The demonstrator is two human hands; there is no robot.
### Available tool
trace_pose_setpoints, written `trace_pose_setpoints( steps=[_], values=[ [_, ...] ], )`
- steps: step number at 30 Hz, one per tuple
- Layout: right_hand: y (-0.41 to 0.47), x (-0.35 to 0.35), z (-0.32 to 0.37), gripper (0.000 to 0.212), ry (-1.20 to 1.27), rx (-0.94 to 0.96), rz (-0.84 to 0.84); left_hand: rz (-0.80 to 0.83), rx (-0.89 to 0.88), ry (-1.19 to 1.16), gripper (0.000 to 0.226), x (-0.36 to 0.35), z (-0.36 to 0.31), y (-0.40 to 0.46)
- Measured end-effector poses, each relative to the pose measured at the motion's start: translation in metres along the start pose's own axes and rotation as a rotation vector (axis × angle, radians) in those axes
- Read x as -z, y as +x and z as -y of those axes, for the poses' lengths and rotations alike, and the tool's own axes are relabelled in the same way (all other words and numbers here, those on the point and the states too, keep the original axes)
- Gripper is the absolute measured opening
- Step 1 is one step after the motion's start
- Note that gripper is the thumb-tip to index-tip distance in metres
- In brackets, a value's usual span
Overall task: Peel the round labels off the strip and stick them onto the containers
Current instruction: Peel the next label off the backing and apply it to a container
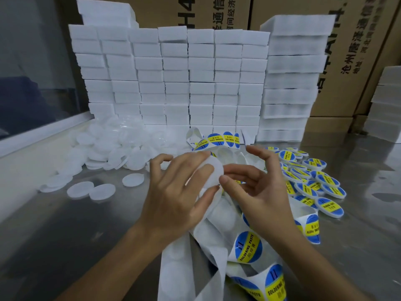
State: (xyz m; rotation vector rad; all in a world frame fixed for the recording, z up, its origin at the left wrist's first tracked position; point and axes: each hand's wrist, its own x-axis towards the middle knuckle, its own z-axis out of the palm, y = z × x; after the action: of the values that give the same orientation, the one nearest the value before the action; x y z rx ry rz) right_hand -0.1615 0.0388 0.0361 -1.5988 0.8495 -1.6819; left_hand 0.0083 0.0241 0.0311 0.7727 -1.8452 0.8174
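I see the left hand [173, 192] gripping a white container [213, 172] above the label strip [217, 235]; the right hand [258, 190] pinches its edge.

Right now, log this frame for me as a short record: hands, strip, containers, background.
left hand: grips a white container, fingers curled round it
right hand: thumb and forefinger pinch at the container's edge; label itself hidden
strip: loose coils under both hands, blue-yellow labels still on
unlabelled containers: heap at left on the table
labelled containers: heap at right
foam blocks: stacked wall behind
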Motion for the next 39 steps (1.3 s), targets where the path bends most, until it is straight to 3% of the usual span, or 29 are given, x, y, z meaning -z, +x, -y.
trace_pose_setpoints(
  steps=[4, 6, 7, 10, 11, 13, 16, 21, 25, 30, 32, 35, 39],
  values=[
    [-0.006, -0.007, -0.002, 0.05, 0.082, -0.017, 0.002, -0.007, -0.04, -0.038, 0.024, 0.0, -0.01, 0.002],
    [-0.007, -0.009, -0.003, 0.048, 0.082, -0.017, -0.012, 0.025, 0.059, -0.161, 0.035, -0.001, -0.012, 0.001],
    [-0.007, -0.009, -0.003, 0.048, 0.079, -0.019, -0.025, 0.042, 0.217, -0.319, 0.044, 0.0, -0.013, 0.002],
    [-0.004, -0.005, -0.002, 0.049, 0.063, -0.024, -0.062, 0.068, 0.937, -1.051, 0.056, 0.005, -0.017, 0.011],
    [-0.003, -0.004, -0.002, 0.049, 0.059, -0.026, -0.069, 0.076, 1.095, -1.235, 0.055, 0.005, -0.014, 0.012],
    [-0.002, -0.001, -0.003, 0.049, 0.051, -0.028, -0.076, 0.145, 1.247, -1.412, 0.048, 0.004, -0.006, 0.01],
    [-0.002, 0.0, -0.004, 0.049, 0.031, -0.028, -0.071, 0.207, 1.329, -1.496, 0.046, 0.003, -0.004, 0.009],
    [-0.003, 0.0, -0.003, 0.047, 0.003, -0.039, -0.064, 0.094, 1.41, -1.57, 0.035, -0.004, -0.004, 0.006],
    [-0.004, -0.002, -0.003, 0.045, -0.033, -0.043, -0.069, 0.102, 1.403, -1.589, 0.03, -0.003, -0.003, 0.004],
    [0.0, 0.005, -0.001, 0.019, -0.099, -0.071, -0.21, 0.054, 1.449, -1.544, 0.031, -0.004, 0.001, 0.004],
    [0.005, 0.011, 0.001, 0.011, -0.013, -0.181, -0.25, 0.034, 1.479, -1.531, 0.037, -0.005, 0.002, 0.003],
    [0.01, 0.015, 0.004, 0.018, 0.246, -0.395, -0.188, 0.026, 1.493, -1.519, 0.036, -0.005, 0.002, 0.002],
    [0.01, 0.013, 0.005, 0.014, 0.389, -0.475, -0.075, 0.026, 1.495, -1.516, 0.038, -0.005, 0.001, 0.003]
  ],
)
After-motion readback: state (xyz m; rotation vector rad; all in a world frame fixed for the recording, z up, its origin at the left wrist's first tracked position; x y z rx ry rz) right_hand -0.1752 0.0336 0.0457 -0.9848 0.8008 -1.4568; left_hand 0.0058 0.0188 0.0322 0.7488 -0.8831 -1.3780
